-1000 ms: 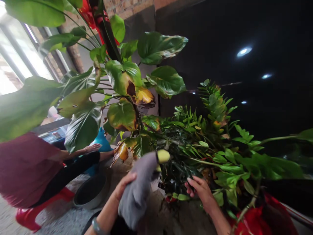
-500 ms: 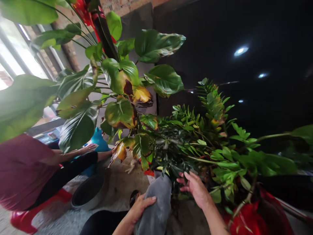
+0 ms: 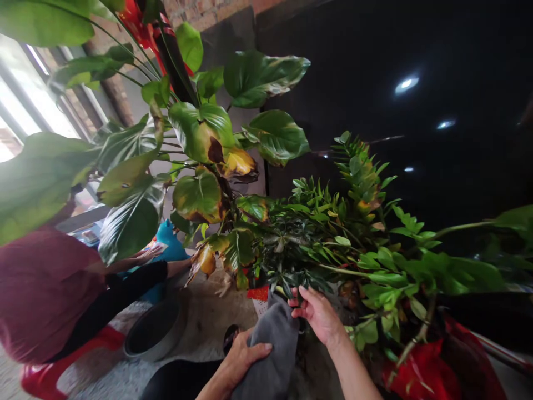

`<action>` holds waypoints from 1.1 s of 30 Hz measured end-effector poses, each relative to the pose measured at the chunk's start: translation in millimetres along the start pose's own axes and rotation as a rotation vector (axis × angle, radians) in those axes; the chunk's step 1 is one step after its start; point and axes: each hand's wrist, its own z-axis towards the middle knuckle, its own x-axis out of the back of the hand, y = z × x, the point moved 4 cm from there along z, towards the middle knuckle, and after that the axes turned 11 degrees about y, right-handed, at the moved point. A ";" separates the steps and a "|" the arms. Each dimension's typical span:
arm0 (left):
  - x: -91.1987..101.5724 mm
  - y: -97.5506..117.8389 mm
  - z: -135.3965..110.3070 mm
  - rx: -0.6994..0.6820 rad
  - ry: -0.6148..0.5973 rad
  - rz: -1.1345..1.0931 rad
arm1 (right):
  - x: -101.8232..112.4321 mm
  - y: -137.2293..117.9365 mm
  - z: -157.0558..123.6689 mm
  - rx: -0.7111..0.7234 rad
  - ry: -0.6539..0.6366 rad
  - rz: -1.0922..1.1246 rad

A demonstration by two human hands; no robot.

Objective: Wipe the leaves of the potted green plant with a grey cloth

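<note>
A grey cloth (image 3: 272, 350) hangs in the lower middle, its upper end up against the dark green leaves (image 3: 287, 275) of a low plant. My left hand (image 3: 244, 358) grips the cloth's left side, thumb lying across it. Just right of the cloth's upper end is my right hand (image 3: 316, 316), its fingers loosely curled with gaps between them. Its fingertips are close to the cloth and the lowest leaves; whether they touch either one I cannot tell.
A tall plant with browned leaves (image 3: 200, 194) rises at left. Another person in a maroon shirt (image 3: 45, 294) sits on a red stool (image 3: 45, 380) beside a grey bucket (image 3: 152, 330) and a blue object (image 3: 169, 244). Red wrapping (image 3: 433, 366) lies at lower right.
My right hand has moved left and slightly up, closer to the cloth's upper end. My left hand and the cloth have shifted slightly right.
</note>
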 end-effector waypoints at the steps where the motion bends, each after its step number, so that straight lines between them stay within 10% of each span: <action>1: 2.1 -0.6 0.3 0.001 0.010 0.009 | -1.4 1.7 -0.5 0.002 0.012 0.000; 11: 55.8 24.2 -13.0 -0.094 0.241 0.098 | 11.8 -15.0 -1.5 0.064 0.051 0.009; 18: 70.9 100.3 -30.9 -0.189 0.496 -0.084 | -0.8 -8.6 -5.3 0.051 -0.074 -0.117; 22: 33.5 112.0 -15.7 -0.290 0.350 -0.099 | -5.7 2.6 -2.9 0.079 -0.078 -0.239; 28: 16.7 62.9 -14.0 -0.181 -0.059 0.135 | 19.8 8.1 -0.4 0.039 -0.008 -0.440; 33: 31.6 97.5 -15.3 -0.209 0.112 -0.058 | 34.9 5.9 4.1 0.037 0.063 -0.514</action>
